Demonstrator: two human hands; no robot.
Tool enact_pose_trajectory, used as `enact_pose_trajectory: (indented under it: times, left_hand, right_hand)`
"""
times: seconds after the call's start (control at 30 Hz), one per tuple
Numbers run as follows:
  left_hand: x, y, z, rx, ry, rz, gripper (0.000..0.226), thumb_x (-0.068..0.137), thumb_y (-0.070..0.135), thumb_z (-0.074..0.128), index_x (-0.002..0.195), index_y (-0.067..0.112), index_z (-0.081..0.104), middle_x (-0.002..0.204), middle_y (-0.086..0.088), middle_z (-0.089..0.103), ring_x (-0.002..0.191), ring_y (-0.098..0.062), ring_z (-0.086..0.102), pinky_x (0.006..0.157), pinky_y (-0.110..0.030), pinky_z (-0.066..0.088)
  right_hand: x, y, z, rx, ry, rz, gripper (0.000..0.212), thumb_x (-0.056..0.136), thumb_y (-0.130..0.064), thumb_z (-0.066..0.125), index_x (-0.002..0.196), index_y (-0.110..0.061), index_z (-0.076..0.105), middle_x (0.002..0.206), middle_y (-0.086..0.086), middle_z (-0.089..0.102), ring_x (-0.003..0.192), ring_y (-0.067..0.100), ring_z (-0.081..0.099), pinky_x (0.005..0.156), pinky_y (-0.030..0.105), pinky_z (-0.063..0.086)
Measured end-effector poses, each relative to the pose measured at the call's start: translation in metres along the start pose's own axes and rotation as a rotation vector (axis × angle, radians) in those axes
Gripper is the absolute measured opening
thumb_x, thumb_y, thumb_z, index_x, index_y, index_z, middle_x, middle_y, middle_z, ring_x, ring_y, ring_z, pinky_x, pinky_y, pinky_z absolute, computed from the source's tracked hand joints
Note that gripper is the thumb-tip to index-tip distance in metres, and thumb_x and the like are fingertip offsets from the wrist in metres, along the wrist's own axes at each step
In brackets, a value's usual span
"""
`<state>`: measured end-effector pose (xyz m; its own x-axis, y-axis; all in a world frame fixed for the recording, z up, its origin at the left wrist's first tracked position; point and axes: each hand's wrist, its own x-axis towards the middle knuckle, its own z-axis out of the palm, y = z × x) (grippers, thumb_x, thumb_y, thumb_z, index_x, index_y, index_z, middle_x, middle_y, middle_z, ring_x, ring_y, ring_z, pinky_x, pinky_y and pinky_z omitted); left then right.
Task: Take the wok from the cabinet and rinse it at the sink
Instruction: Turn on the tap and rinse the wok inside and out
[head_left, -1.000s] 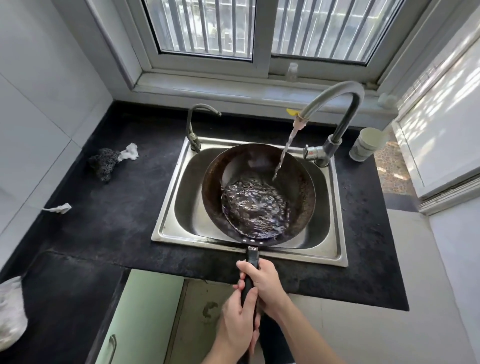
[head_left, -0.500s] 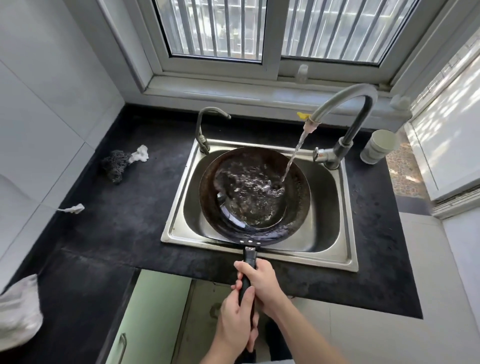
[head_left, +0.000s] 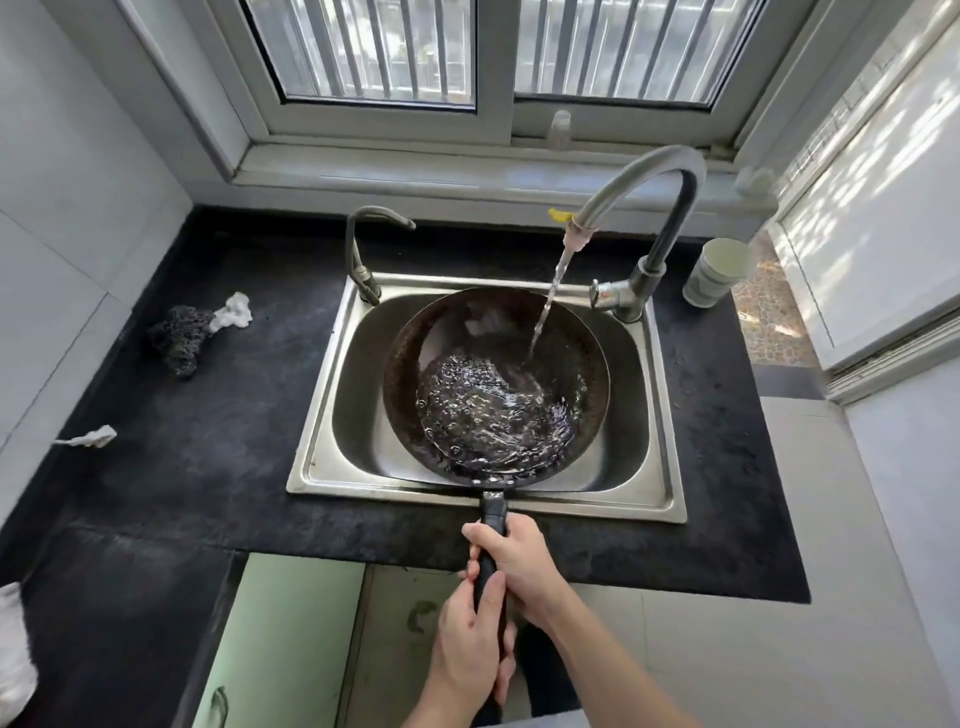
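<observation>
I see the wok (head_left: 405, 374) sitting in the steel sink (head_left: 322, 415), its bowl filling most of the basin and its black handle (head_left: 492, 512) sticking out over the front rim toward me. Both of my hands are on that handle. My right hand (head_left: 519, 561) is wrapped round it nearer the wok, fingers curled over the top. My left hand (head_left: 470, 644) grips the end closer to my body, with the thumb lying along the handle.

The tall curved faucet (head_left: 639, 176) stands at the sink's back right corner. A stream of water (head_left: 545, 312) falls from it into the right side of the wok. A rippling pool of water (head_left: 493, 410) covers the bottom of the wok, leaning toward the near side.

A smaller tap (head_left: 363, 249) rises at the sink's back left corner. On the black countertop (head_left: 208, 467) to the left lie a dark scouring pad (head_left: 176, 338) touching a white scrap of cloth (head_left: 234, 312). A pale cup (head_left: 719, 270) stands to the right of the faucet. A green cabinet door (head_left: 280, 639) shows below the counter, left of my hands.
</observation>
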<state>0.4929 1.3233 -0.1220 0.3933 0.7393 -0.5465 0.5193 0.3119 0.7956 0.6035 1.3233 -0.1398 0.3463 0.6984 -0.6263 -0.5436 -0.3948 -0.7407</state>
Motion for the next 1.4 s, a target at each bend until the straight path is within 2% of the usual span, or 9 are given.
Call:
enact_pose_trajectory:
  times: [0.17,0.57,0.77,1.0,1.1,1.17,1.27,1.33,1.4]
  left_hand:
    - [0.006,0.01,-0.003,-0.082,-0.029,-0.066,0.031,0.101,0.031,0.047,0.096,0.005,0.062,0.045,-0.006,0.055,0.032,-0.019,0.049,0.035,-0.025,0.037]
    - [-0.003,0.0,-0.016,-0.06,-0.058,-0.074,0.047,0.101,0.034,0.046,0.069,0.002,0.06,0.047,-0.008,0.056,0.034,-0.022,0.052,0.039,-0.028,0.039]
    - [-0.003,0.002,-0.004,-0.037,-0.088,-0.073,0.039,0.1,0.031,0.048,0.076,0.006,0.065,0.046,-0.007,0.058,0.036,-0.024,0.054,0.045,-0.03,0.044]
    - [0.007,0.006,0.002,0.024,-0.053,-0.06,0.037,0.099,0.038,0.048,0.084,0.008,0.066,0.049,-0.005,0.061,0.04,-0.017,0.057,0.051,-0.036,0.048]
    - [0.009,0.01,0.001,0.089,0.027,-0.056,0.031,0.098,0.038,0.049,0.09,0.014,0.067,0.049,0.0,0.064,0.043,-0.01,0.06,0.053,-0.024,0.048]
    - [0.007,0.016,-0.001,0.115,0.084,-0.031,0.019,0.098,0.032,0.051,0.084,0.028,0.063,0.044,0.004,0.062,0.043,-0.002,0.06,0.049,-0.011,0.043]
    - [0.007,0.022,-0.004,0.15,0.096,-0.003,0.026,0.098,0.028,0.052,0.076,0.042,0.049,0.044,0.005,0.059,0.046,0.007,0.059,0.05,-0.006,0.042]
    - [0.009,0.018,-0.007,0.145,0.081,-0.005,0.02,0.098,0.031,0.051,0.08,0.036,0.056,0.051,0.004,0.061,0.049,0.007,0.06,0.054,-0.007,0.044]
    - [0.01,0.012,-0.009,0.119,0.031,-0.039,0.029,0.098,0.036,0.05,0.085,0.017,0.067,0.051,0.0,0.063,0.047,-0.004,0.061,0.058,-0.02,0.052]
  right_hand:
    - [0.011,-0.008,0.004,-0.016,-0.015,0.021,0.015,0.093,-0.002,0.063,0.08,-0.001,0.054,0.055,0.006,0.056,0.046,0.018,0.054,0.059,0.036,0.058]
    - [0.002,0.005,0.016,-0.013,-0.021,0.021,0.013,0.092,-0.003,0.064,0.083,-0.001,0.054,0.06,0.007,0.057,0.049,0.019,0.055,0.058,0.036,0.057]
    - [0.001,0.005,0.001,0.023,0.018,0.038,0.014,0.091,-0.002,0.064,0.083,-0.001,0.053,0.057,0.007,0.056,0.047,0.02,0.054,0.057,0.036,0.056]
    - [0.013,-0.004,-0.006,0.02,-0.046,0.055,0.014,0.092,-0.004,0.063,0.082,-0.002,0.054,0.055,0.006,0.056,0.048,0.018,0.054,0.061,0.036,0.058]
    - [0.017,-0.009,0.0,0.031,-0.088,0.069,0.019,0.092,-0.002,0.061,0.075,-0.003,0.054,0.056,0.006,0.055,0.048,0.017,0.054,0.062,0.035,0.058]
    - [0.017,-0.011,0.003,0.031,-0.108,0.08,0.025,0.092,-0.002,0.06,0.068,-0.004,0.056,0.057,0.008,0.054,0.049,0.017,0.054,0.063,0.035,0.057]
    - [0.017,-0.01,0.007,0.024,-0.109,0.082,0.032,0.092,-0.004,0.06,0.061,-0.009,0.059,0.055,0.009,0.054,0.049,0.018,0.055,0.066,0.037,0.057]
    - [0.015,-0.01,0.007,0.018,-0.096,0.072,0.031,0.092,-0.004,0.06,0.061,-0.008,0.059,0.055,0.01,0.055,0.049,0.019,0.056,0.066,0.036,0.058]
    - [0.013,-0.009,0.008,0.014,-0.07,0.054,0.029,0.093,-0.003,0.061,0.064,-0.006,0.058,0.056,0.009,0.055,0.05,0.019,0.056,0.064,0.037,0.058]
